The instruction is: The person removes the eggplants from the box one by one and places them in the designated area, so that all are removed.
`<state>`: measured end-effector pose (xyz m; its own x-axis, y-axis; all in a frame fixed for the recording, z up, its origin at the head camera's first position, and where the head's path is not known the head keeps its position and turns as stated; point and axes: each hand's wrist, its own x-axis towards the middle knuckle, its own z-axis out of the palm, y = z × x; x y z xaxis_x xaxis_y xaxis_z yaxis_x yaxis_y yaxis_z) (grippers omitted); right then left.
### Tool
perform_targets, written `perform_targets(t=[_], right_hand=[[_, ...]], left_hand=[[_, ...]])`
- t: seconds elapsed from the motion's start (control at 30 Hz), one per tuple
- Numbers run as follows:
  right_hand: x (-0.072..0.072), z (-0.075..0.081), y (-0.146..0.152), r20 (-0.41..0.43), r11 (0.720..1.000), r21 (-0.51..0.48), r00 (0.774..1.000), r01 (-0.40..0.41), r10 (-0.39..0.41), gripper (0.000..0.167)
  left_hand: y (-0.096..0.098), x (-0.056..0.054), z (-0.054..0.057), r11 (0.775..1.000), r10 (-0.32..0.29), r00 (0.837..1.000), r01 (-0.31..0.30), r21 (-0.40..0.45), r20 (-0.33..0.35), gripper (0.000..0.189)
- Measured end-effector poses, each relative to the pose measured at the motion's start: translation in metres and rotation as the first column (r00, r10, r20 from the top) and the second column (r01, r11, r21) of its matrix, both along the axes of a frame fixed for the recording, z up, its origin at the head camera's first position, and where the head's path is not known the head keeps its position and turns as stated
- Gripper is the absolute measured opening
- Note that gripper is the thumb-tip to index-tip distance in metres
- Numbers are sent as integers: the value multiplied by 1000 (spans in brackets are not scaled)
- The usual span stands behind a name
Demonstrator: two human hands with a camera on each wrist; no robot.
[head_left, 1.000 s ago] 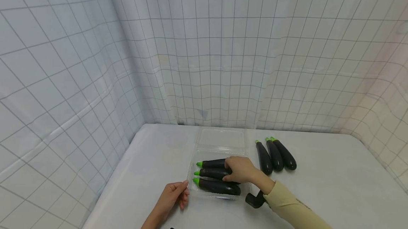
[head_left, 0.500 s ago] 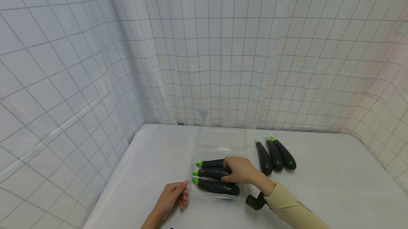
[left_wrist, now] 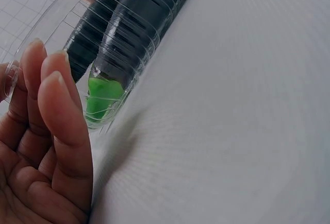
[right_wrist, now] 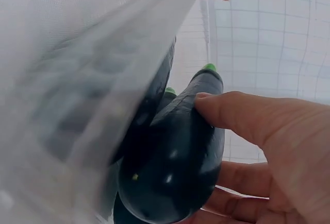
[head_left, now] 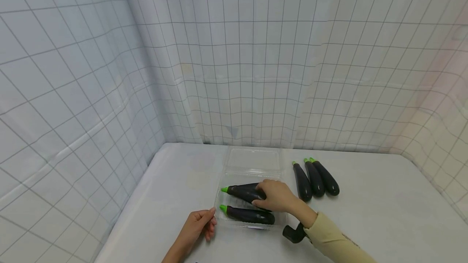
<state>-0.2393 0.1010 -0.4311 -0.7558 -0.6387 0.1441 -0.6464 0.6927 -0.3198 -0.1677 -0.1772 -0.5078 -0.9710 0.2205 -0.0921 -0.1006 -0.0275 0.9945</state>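
A clear plastic clamshell container [head_left: 254, 159] lies with its lid folded back. My left hand [head_left: 199, 223] pinches its left rim between thumb and fingers; the container wall passes by the fingertips in the left wrist view. My right hand [head_left: 278, 194] grips a dark eggplant [right_wrist: 175, 147] with a green stem, thumb on its upper side and fingers beneath. This eggplant slants across another eggplant [head_left: 252, 185] at the back of the container, mostly covering it. A front eggplant [head_left: 250, 215] lies along the near wall, its green stem [left_wrist: 103, 96] toward my left hand.
To the right of the container, three eggplants [head_left: 316, 178] lie side by side on the white table [head_left: 380, 202]. A curved black object [head_left: 293, 233] sits at the right wrist. A white gridded curtain [head_left: 256, 72] stands behind and at the sides.
My right hand has shifted the middle eggplant backward, so its stem end now overlaps the rear eggplant. A gap has opened behind the front eggplant. The left hand stays at the rim.
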Motion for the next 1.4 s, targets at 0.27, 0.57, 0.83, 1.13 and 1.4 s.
perform_targets(t=[0.27, 0.57, 0.83, 1.13, 1.4], right_hand=[[1, 0, 1, 13, 999, -34, 1000, 19, -19, 38], [2, 3, 2, 4, 997, -64, 999, 46, -46, 36], [3, 3, 3, 7, 992, -113, 998, 58, -58, 39], [4, 5, 5, -19, 979, -194, 997, 66, -71, 35], [7, 5, 7, -73, 960, -261, 989, 104, -128, 39]], left_hand=[[-1, -1, -1, 1000, 5, 1000, -5, 4, 13, 43], [-2, -2, -3, 1000, 0, 1000, 0, 3, 7, 54], [-1, -2, -3, 1000, 7, 1000, -7, 1, 1, 50], [-1, -1, -4, 1000, 8, 1000, -8, -25, 7, 41], [-1, -1, -4, 1000, 8, 1000, -8, -21, 5, 40]])
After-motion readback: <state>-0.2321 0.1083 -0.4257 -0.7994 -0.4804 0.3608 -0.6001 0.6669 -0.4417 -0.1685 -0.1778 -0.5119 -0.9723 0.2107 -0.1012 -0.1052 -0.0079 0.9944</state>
